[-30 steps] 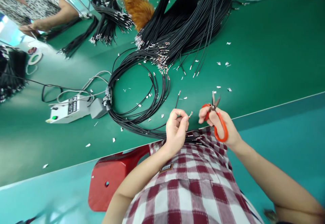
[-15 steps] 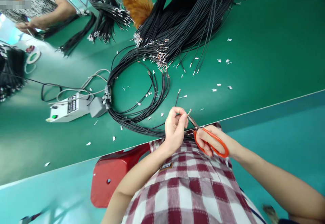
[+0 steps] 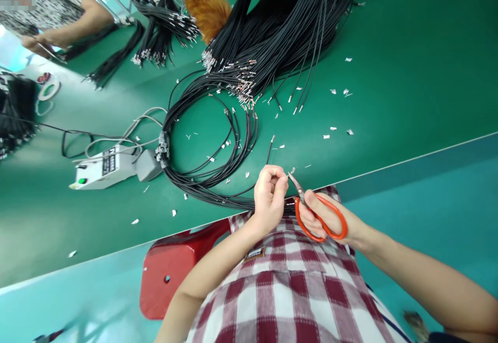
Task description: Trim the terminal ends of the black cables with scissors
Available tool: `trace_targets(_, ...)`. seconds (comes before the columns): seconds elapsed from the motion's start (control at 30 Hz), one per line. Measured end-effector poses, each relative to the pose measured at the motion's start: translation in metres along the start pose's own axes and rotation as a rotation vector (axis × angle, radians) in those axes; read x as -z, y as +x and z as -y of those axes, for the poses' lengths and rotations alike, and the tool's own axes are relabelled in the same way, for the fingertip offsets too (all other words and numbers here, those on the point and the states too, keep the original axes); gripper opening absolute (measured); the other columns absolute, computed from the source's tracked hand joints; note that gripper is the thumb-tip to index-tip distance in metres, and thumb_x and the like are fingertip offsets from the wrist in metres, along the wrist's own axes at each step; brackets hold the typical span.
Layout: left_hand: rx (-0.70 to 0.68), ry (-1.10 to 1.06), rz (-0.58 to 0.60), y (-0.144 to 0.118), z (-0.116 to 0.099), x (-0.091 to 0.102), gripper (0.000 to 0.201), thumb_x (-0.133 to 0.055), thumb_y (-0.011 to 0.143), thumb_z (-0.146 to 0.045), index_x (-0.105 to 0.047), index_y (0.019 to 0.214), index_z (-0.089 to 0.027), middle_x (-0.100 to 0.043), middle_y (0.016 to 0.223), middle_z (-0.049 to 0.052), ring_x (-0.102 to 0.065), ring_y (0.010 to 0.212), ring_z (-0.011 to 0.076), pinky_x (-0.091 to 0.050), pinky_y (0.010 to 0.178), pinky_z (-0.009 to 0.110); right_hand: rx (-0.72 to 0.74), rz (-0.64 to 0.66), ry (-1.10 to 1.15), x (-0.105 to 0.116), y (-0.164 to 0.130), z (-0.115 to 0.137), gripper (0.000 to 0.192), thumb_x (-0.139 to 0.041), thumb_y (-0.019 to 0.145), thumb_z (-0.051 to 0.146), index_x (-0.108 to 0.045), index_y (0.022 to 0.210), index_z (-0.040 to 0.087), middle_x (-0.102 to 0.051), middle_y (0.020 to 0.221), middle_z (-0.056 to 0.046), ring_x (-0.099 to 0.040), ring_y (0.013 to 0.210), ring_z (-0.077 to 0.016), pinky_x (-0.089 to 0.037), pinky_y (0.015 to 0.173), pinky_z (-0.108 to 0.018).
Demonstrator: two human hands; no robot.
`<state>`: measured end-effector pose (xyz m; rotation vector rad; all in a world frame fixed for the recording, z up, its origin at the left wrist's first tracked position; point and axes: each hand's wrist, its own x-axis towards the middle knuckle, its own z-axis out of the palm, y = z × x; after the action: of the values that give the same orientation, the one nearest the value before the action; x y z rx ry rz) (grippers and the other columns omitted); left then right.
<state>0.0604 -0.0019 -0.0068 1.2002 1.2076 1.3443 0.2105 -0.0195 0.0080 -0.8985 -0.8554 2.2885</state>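
Head camera, and the action sits just below centre: at 5 o'clock the left hand (image 3: 268, 197) has its grip closed, thumb and fingers pinching a thin wire end (image 3: 288, 178) that barely shows past the fingertips. Over at 4 o'clock, the right hand (image 3: 329, 216) has its grip wrapped round the orange-red handles of the scissors (image 3: 301, 195), blades aimed at 11 o'clock, tips right beside that wire end; whether they touch it, I can't tell. One black cable (image 3: 270, 152) with a pale tip pokes up beyond the left knuckles. Out towards 9 o'clock, what a loop: a big coil of black cables (image 3: 206, 193) on the green tabletop (image 3: 408, 99), grey connectors (image 3: 163, 148) clustered at its own 9 o'clock, and just past them a white box (image 3: 103, 169) with a green button. Up at 1 o'clock lies a heap of black cables (image 3: 288, 37), with a brown feather duster (image 3: 206, 8) beside it at 11. White scraps (image 3: 349, 132) dot the surface around 2 to 3 o'clock. Far off at 10, a co-worker's hand (image 3: 35, 44) is busy near more cables, and below the edge, between 7 and 8, a red stool (image 3: 167, 301).
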Motion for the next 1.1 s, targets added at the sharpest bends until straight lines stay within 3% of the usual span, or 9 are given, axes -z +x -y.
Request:
trace_targets(0.2, 0.169, -0.205, -0.011, 0.01, -0.01, 0.0, 0.033, -0.067, 0.089, -0.046, -0.048, 0.085, -0.02, -0.05, 0.079, -0.003, -0.044, 0.051, 0.0038, -0.036, 0.047, 0.02, 0.133, -0.053, 0.02, 0.014, -0.005, 0.009, 0.064, -0.051, 0.083, 0.079, -0.046, 0.056, 0.021, -0.034, 0.042, 0.007, -0.027, 0.033, -0.0063, -0.02, 0.034, -0.023)
trace_targets(0.37, 0.36, -0.307, 0.017, 0.025, -0.005, 0.0, 0.05, -0.061, 0.088, -0.06, -0.043, 0.068, -0.017, -0.048, 0.067, -0.003, -0.042, 0.041, 0.0032, -0.024, 0.038, 0.019, 0.16, -0.102, 0.029, 0.024, -0.002, 0.011, 0.065, -0.05, 0.081, 0.081, -0.045, 0.056, 0.021, -0.033, 0.044, 0.007, -0.025, 0.035, -0.007, -0.019, 0.036, -0.024)
trace_targets(0.47, 0.406, -0.297, 0.06, 0.028, -0.005, 0.002, 0.046, -0.058, 0.089, -0.062, -0.047, 0.079, -0.018, -0.053, 0.071, -0.003, -0.043, 0.043, 0.0043, -0.026, 0.04, 0.019, 0.21, -0.151, 0.034, 0.024, 0.0, 0.016, 0.066, -0.052, 0.078, 0.082, -0.046, 0.056, 0.02, -0.033, 0.045, 0.007, -0.027, 0.036, -0.0068, -0.021, 0.036, -0.024)
trace_targets(0.57, 0.314, -0.053, 0.208, 0.019, -0.007, 0.009, 0.033, -0.066, 0.087, -0.042, -0.047, 0.106, -0.021, -0.058, 0.08, -0.002, -0.051, 0.058, 0.0087, -0.039, 0.054, 0.022, 0.269, -0.206, 0.061, 0.027, 0.001, 0.025, 0.066, -0.056, 0.077, 0.081, -0.047, 0.055, 0.02, -0.035, 0.046, 0.006, -0.03, 0.037, -0.0068, -0.024, 0.038, -0.023)
trace_targets(0.7, -0.044, 0.761, 0.5, -0.003, -0.001, 0.031, 0.025, -0.054, 0.084, -0.009, -0.055, 0.106, -0.02, -0.062, 0.09, 0.005, -0.059, 0.085, 0.0199, -0.044, 0.077, 0.034, 0.317, -0.304, 0.098, 0.035, 0.004, 0.036, 0.065, -0.06, 0.075, 0.08, -0.05, 0.054, 0.019, -0.037, 0.047, 0.005, -0.035, 0.04, -0.0077, -0.027, 0.041, -0.024)
trace_targets(0.8, -0.253, 1.229, 0.336, -0.013, 0.008, 0.049, 0.026, -0.05, 0.087, -0.011, -0.059, 0.111, -0.016, -0.062, 0.113, 0.016, -0.057, 0.102, 0.0293, -0.042, 0.083, 0.042, 0.326, -0.344, 0.127, 0.039, 0.008, 0.039, 0.064, -0.061, 0.075, 0.079, -0.051, 0.054, 0.019, -0.038, 0.049, 0.004, -0.036, 0.041, -0.008, -0.027, 0.041, -0.024)
trace_targets(0.9, -0.257, 1.407, 0.164, -0.007, 0.013, 0.062, 0.025, -0.055, 0.088, -0.019, -0.058, 0.112, -0.013, -0.061, 0.116, 0.019, -0.056, 0.101, 0.0326, -0.043, 0.081, 0.043, 0.334, -0.327, 0.129, 0.041, 0.017, 0.042, 0.063, -0.063, 0.076, 0.077, -0.051, 0.056, 0.019, -0.039, 0.05, 0.004, -0.036, 0.042, -0.0075, -0.029, 0.042, -0.024)
trace_targets(1.0, -0.236, 1.34, 0.157, 0.015, 0.009, 0.076, 0.005, -0.051, 0.09, -0.017, -0.056, 0.089, -0.018, -0.064, 0.089, 0.01, -0.059, 0.083, 0.0261, -0.042, 0.074, 0.037, 0.391, -0.324, 0.108, 0.042, 0.032, 0.047, 0.059, -0.063, 0.078, 0.074, -0.054, 0.059, 0.019, -0.045, 0.053, 0.004, -0.042, 0.044, -0.0074, -0.037, 0.045, -0.022)
trace_targets(1.1, -0.227, 1.16, -0.133, 0.052, 0.004, 0.096, 0.011, -0.043, 0.097, -0.023, -0.05, 0.089, -0.019, -0.058, 0.074, 0.004, -0.057, 0.067, 0.0204, -0.04, 0.067, 0.032, 0.428, -0.312, 0.049, 0.032, 0.055, 0.045, 0.051, -0.064, 0.081, 0.071, -0.065, 0.075, 0.02, -0.066, 0.075, -0.002, -0.064, 0.068, -0.0125, -0.053, 0.064, -0.024)
